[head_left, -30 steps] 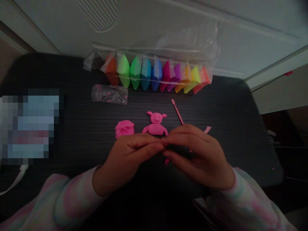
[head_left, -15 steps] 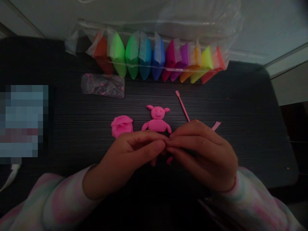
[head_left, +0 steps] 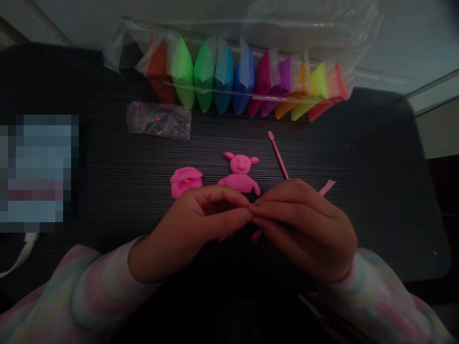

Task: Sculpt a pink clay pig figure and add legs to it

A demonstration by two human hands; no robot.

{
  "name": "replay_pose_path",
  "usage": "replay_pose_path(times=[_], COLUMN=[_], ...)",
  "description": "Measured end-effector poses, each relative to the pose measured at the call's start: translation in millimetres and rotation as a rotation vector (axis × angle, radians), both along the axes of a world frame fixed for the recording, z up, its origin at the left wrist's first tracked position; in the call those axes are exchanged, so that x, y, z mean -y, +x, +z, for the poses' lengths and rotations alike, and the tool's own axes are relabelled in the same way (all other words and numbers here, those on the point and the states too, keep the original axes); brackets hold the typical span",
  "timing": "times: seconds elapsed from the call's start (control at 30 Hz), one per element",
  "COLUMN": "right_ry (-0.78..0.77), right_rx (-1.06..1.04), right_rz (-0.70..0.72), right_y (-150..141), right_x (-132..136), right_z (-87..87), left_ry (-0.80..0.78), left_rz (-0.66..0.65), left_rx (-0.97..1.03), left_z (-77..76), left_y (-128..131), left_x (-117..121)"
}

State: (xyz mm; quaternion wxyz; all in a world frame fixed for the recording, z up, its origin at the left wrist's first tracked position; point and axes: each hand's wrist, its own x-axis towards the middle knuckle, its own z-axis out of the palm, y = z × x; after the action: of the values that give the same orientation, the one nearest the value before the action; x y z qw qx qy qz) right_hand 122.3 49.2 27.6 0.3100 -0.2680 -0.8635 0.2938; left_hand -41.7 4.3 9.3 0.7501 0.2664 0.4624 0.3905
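Observation:
My left hand and my right hand meet fingertip to fingertip, both closed in a pinch; what lies between them is too small and hidden to make out. Just beyond the fingers lies a pink clay pig figure with head, ears, body and arms; its lower edge is partly covered by my left hand. A curled bit of pink clay shows under my right fingers, and I cannot tell whether it is held. Left of the figure sits a lump of pink clay, near my left knuckles.
A thin pink modelling tool lies beyond my right hand, beside a flat pink tip. A crumpled clear wrapper is farther back. Along the table's rear stands a clear bag of several coloured clay packs. A blurred-out object is at left.
The whole view has shifted slightly, so the table things appear a little higher and further right. Both hands stay pinched together, with my left fingers slightly more arched.

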Motion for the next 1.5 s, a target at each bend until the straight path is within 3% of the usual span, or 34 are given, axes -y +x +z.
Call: replay_pose_path(times=[0.27,0.37,0.43,0.57,0.67,0.93,1.23,1.5], right_ry=[0.010,0.017,0.032,0.082,0.084,0.130,0.201,0.247], right_rx=[0.013,0.001,-0.016,-0.032,0.040,0.479,0.542,0.694], right_rz=[-0.011,-0.037,-0.075,-0.183,-0.221,-0.083,-0.088,-0.086], right_y=[1.8,2.8,4.9,14.4,25.1,47.1,69.3,62.6], right_x=[-2.3,-2.9,-3.2,-3.3,-0.7,17.4,29.2,35.5], right_z=[0.6,1.8,2.4,4.4,4.6,-17.3,-11.5,-21.3], left_ry=[0.034,0.153,0.373,1.056,1.297,1.348,1.321,1.307], left_rz=[-0.012,-0.052,-0.142,-0.427,-0.588,-0.585,-0.578,-0.573], left_rx=[0.029,-0.107,-0.312,-0.783,-1.054,-1.183,-1.217,-1.218], left_z=[0.0,4.6,7.2,3.2,-4.1,-6.9,-9.8,-12.0], left_y=[-1.1,-2.5,-1.5,7.4,14.2,10.0,6.0,6.5], left_x=[-0.8,-1.0,1.3,12.9,20.3,17.2,17.5,14.0])
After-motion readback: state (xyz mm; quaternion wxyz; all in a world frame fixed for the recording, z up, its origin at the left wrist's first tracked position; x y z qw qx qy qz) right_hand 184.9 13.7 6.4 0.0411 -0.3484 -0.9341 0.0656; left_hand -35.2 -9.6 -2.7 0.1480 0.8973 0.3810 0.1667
